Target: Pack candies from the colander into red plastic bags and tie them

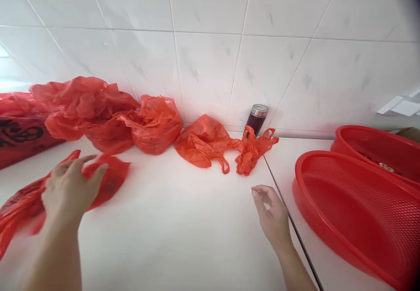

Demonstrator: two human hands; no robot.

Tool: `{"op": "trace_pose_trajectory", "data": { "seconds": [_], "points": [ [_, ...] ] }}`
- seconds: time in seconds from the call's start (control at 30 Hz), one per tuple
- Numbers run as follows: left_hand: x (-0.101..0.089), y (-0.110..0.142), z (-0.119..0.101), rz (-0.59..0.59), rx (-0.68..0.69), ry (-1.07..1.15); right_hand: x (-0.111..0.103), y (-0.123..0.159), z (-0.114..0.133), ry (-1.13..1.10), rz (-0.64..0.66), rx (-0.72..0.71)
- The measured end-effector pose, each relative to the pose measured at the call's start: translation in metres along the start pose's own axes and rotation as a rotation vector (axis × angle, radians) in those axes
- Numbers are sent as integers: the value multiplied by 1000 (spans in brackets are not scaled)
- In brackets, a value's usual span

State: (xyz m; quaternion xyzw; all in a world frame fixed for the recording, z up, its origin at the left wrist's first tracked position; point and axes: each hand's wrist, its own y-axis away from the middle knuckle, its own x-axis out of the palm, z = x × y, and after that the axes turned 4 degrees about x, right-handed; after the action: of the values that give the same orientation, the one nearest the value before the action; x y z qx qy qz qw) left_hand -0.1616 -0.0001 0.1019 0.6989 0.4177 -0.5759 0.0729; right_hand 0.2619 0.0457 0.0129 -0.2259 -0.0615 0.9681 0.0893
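My left hand (70,186) hovers on or just over a flattened red plastic bag (111,181) at the left of the white table. Its fingers and thumb are spread, and part of the bag is hidden under the palm. Over the table's right part is my right hand (274,214), its thumb and forefinger curled so that their tips meet in a loose ring. Nothing shows between those tips. Beyond it lie a crumpled red bag (251,155) and another limp red plastic bag (205,142) with its handles loose.
Bunched red bags (88,103) and a rounded red bag (154,127) line the tiled wall. A dark flask (256,118) with a silver lid stands by the wall. On the right, a red mesh basket (311,190) sits before a second red basket (348,133), past a table seam.
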Motion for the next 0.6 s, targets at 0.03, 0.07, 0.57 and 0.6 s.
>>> {"op": "trace_pose_trajectory", "data": {
  "seconds": [0.03,0.07,0.57,0.6],
  "points": [
    [2,0,-1,-49,11,-2,-1,1,4,5,-6,-10],
    [6,2,-5,-66,47,22,-4,3,7,12,-20,-27],
    [84,133,-199,696,990,599,-218,53,-10,578,-545,143],
    [83,143,-209,754,1015,612,-220,57,-17,594,-459,136]
  ]
}}
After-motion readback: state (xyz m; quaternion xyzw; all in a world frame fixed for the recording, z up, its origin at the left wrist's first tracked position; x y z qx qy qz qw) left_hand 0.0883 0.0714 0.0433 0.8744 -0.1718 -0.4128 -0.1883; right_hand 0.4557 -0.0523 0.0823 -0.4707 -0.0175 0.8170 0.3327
